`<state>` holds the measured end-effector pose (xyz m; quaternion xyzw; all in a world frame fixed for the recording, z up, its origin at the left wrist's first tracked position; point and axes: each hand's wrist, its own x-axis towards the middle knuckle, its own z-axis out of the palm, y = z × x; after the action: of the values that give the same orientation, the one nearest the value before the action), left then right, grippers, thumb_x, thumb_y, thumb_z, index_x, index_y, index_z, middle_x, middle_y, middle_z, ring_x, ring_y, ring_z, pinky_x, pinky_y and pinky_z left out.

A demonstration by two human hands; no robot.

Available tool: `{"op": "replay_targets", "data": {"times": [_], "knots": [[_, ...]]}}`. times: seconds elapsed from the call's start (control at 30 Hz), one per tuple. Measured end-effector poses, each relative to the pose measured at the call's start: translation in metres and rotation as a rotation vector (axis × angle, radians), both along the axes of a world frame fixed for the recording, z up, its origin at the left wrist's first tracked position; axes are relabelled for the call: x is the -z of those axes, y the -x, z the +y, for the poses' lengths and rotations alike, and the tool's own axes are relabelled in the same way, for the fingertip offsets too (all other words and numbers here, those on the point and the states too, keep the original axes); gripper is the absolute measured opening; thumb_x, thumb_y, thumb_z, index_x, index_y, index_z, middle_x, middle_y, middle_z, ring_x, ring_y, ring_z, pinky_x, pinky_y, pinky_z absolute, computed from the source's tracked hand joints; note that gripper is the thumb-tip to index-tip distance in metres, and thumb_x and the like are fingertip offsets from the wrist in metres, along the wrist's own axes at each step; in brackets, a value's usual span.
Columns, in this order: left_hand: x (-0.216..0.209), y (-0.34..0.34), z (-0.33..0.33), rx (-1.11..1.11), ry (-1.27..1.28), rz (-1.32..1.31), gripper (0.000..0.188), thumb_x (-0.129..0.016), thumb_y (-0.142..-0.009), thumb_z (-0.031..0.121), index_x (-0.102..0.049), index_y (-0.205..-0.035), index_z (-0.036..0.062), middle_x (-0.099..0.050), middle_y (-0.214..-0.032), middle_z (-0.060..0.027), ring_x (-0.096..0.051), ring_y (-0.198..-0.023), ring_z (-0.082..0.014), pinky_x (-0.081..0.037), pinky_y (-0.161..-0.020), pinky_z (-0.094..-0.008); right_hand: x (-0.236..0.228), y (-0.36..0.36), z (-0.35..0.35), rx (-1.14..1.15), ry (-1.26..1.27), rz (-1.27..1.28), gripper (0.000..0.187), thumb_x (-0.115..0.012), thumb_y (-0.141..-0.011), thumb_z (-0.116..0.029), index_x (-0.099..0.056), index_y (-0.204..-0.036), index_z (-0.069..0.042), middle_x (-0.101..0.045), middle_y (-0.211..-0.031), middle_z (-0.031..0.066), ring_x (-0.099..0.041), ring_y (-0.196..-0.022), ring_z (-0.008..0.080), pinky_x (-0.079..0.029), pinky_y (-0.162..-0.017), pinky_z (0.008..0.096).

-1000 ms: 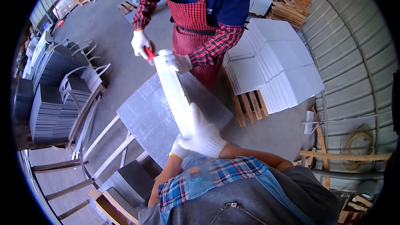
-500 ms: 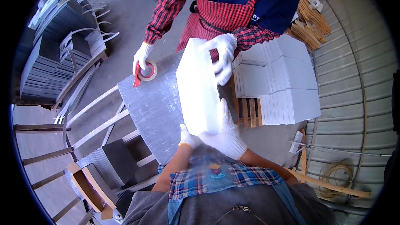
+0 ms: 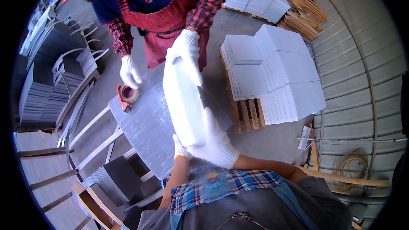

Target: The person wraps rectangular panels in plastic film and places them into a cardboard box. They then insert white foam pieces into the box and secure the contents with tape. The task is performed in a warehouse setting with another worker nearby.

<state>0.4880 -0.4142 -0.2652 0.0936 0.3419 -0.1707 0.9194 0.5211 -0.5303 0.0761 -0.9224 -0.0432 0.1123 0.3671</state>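
Observation:
A long white box (image 3: 183,106) stands tilted above the grey metal tabletop (image 3: 140,121). At its near end my right hand (image 3: 219,147), in a white knit glove, wraps the right side, thumb along the edge. My left hand (image 3: 180,148), gloved too, presses the left side of that end; its fingers are partly hidden behind the box. The co-worker's gloved hand (image 3: 187,53) grips the far end. Their other hand (image 3: 129,72) hangs free over the table's far left corner, near a red tape dispenser (image 3: 124,98) with a tape roll.
Stacked white flat sheets (image 3: 277,74) lie on a wooden pallet (image 3: 247,117) to the right. Grey sheets (image 3: 121,179) and an open brown carton (image 3: 91,206) sit at the lower left, beside metal rails (image 3: 96,151). The co-worker stands across the table.
The co-worker has let go of the tape dispenser, which lies on the table. Their other hand has shifted onto the box's far end. My hands keep their hold on the box.

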Motion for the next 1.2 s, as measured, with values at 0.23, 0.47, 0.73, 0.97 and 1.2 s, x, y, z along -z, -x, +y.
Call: {"op": "replay_targets", "data": {"times": [0.23, 0.47, 0.73, 0.97, 1.2], "knots": [[-0.009, -0.014, -0.010, -0.066, -0.031, -0.075, 0.079, -0.014, -0.103, 0.066, -0.030, -0.158, 0.0103, -0.037, -0.161, -0.0109, -0.036, -0.146, -0.0364, -0.025, -0.122, -0.0509, 0.029, -0.008, -0.058, -0.065, 0.000, -0.214, 0.115, -0.078, -0.079, -0.048, -0.011, -0.152, 0.009, -0.040, -0.142, 0.0344, -0.061, -0.116, 0.0474, -0.056, -0.093, 0.0475], [-0.013, -0.018, -0.030, -0.096, -0.178, 0.077, 0.073, -0.020, -0.103, 0.066, -0.044, -0.148, 0.0136, -0.057, -0.140, -0.0062, -0.051, -0.131, -0.0317, -0.038, -0.112, -0.0503, 0.054, -0.031, -0.134, 0.083, -0.181, 0.129, 0.108, -0.080, -0.077, -0.046, -0.021, -0.147, 0.011, -0.052, -0.131, 0.0323, -0.061, -0.116, 0.0418, -0.050, -0.096, 0.0454], [-0.060, -0.037, -0.091, -0.160, -0.488, 0.183, 0.077, -0.023, -0.098, 0.073, -0.045, -0.148, 0.0173, -0.051, -0.148, -0.0062, -0.048, -0.134, -0.0345, -0.040, -0.110, -0.0563, 0.172, -0.074, -0.223, 0.425, -0.407, 0.295, 0.063, -0.078, -0.080, -0.053, -0.070, -0.101, 0.006, -0.073, -0.088, 0.0192, -0.071, -0.082, 0.0290, -0.055, -0.074, 0.0382], [-0.061, -0.092, -0.126, -0.153, -0.654, 0.052, 0.082, -0.021, -0.097, 0.076, -0.038, -0.153, 0.0197, -0.044, -0.153, -0.0075, -0.041, -0.140, -0.0351, -0.033, -0.116, -0.0579, 0.240, -0.120, -0.281, 0.424, -0.576, 0.455, 0.085, -0.077, -0.076, -0.063, -0.061, -0.121, 0.008, -0.070, -0.111, 0.0235, -0.071, -0.101, 0.0326, -0.055, -0.087, 0.0383], [-0.086, -0.144, -0.205, -0.186, -0.527, 0.009, 0.075, -0.046, -0.096, 0.068, -0.041, -0.150, 0.0173, -0.041, -0.152, -0.0128, -0.039, -0.139, -0.0373, -0.036, -0.113, -0.0620, 0.191, -0.212, -0.405, 0.361, -0.973, 0.513, 0.050, -0.074, -0.090, -0.039, -0.070, -0.113, 0.005, -0.072, -0.099, 0.0119, -0.067, -0.088, 0.0191, -0.052, -0.080, 0.0338]]}}
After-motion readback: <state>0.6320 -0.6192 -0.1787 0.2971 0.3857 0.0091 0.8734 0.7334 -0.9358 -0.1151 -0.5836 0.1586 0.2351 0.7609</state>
